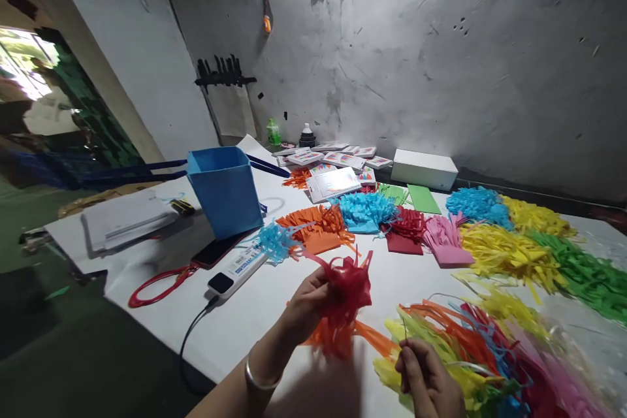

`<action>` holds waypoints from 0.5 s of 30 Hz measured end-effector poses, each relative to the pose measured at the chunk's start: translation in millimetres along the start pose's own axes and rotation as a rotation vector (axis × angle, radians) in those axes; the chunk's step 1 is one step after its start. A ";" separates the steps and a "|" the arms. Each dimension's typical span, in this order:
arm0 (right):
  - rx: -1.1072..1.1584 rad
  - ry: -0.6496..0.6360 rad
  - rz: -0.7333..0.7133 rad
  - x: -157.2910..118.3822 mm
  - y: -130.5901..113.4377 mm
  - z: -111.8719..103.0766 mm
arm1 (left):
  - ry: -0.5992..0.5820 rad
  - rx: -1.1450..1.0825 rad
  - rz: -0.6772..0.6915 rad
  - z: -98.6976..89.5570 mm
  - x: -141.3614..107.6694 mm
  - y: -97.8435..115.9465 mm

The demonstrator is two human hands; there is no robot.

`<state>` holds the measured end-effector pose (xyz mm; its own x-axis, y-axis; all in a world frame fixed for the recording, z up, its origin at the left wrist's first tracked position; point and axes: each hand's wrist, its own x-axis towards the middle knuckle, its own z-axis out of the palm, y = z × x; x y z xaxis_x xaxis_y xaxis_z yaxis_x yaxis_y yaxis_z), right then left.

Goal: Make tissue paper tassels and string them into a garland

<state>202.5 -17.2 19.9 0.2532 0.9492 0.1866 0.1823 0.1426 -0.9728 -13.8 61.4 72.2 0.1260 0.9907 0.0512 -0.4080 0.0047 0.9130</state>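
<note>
Near the middle of the table, my left hand (309, 304) is closed on a red fringed paper tassel (349, 287), its strips spreading out past the fingers. Orange paper strips (377, 338) hang below the red ones and reach towards my right hand. My right hand (424, 372) pinches a thin wire or thread (405, 328) that stands up from its fingertips. Just beyond and beside that hand lies a pile of mixed fringed strips, with yellow (392, 372), orange, red, blue and pink ones. A light blue tassel (278, 241) lies further left.
Fringed paper stacks, orange (318, 228), blue (367, 211), pink (448, 241), yellow (514, 255) and green (588, 274), line the table. A blue bin (225, 192), a phone (215, 253), a cabled white device (238, 271) and a white box (424, 170) stand around.
</note>
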 end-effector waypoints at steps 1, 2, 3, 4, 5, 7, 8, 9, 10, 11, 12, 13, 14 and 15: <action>0.087 -0.012 0.020 2.4 -4.9 -0.6 | -0.040 -0.015 -0.034 0.2 -4.0 -4.7; 0.171 -0.025 0.029 5.2 -9.8 -1.5 | -0.075 -0.024 -0.064 -0.3 -7.6 -9.4; 0.249 -0.045 0.028 8.2 -14.8 -2.3 | -0.104 -0.026 -0.088 -1.4 -10.8 -13.6; 0.318 -0.070 0.028 11.0 -19.7 -2.9 | -0.126 -0.020 -0.103 -2.7 -13.6 -17.1; 0.380 -0.099 0.035 13.6 -24.6 -2.9 | -0.144 -0.007 -0.108 -4.0 -16.2 -19.8; 0.495 -0.169 0.075 17.4 -33.4 -0.5 | -0.194 0.025 -0.122 -5.7 -20.7 -22.0; 0.543 -0.204 0.102 18.5 -36.8 1.9 | -0.221 0.039 -0.132 -6.2 -22.7 -21.7; 0.574 -0.233 0.122 19.3 -39.4 4.8 | -0.250 0.063 -0.138 -6.5 -24.4 -20.7; 0.586 -0.258 0.129 19.8 -41.0 8.0 | -0.280 0.103 -0.132 -7.0 -25.6 -19.3; 0.581 -0.275 0.125 20.1 -41.6 11.1 | -0.312 0.161 -0.115 -8.0 -26.3 -17.7; 0.562 -0.279 0.116 20.2 -41.4 13.8 | -0.342 0.233 -0.089 -9.5 -26.5 -16.3; 0.535 -0.272 0.105 20.1 -40.5 15.8 | -0.374 0.316 -0.059 -11.8 -26.0 -15.0; 0.507 -0.259 0.093 19.9 -39.3 17.1 | -0.407 0.404 -0.029 -14.8 -24.9 -13.8; 0.484 -0.240 0.082 19.4 -38.0 17.6 | -0.431 0.488 -0.001 -18.3 -23.3 -12.8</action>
<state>183.8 0.7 58.1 0.0143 0.9919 0.1260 -0.3010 0.1245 -0.9455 -28.1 40.7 51.9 0.5193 0.8468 0.1154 0.0373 -0.1573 0.9868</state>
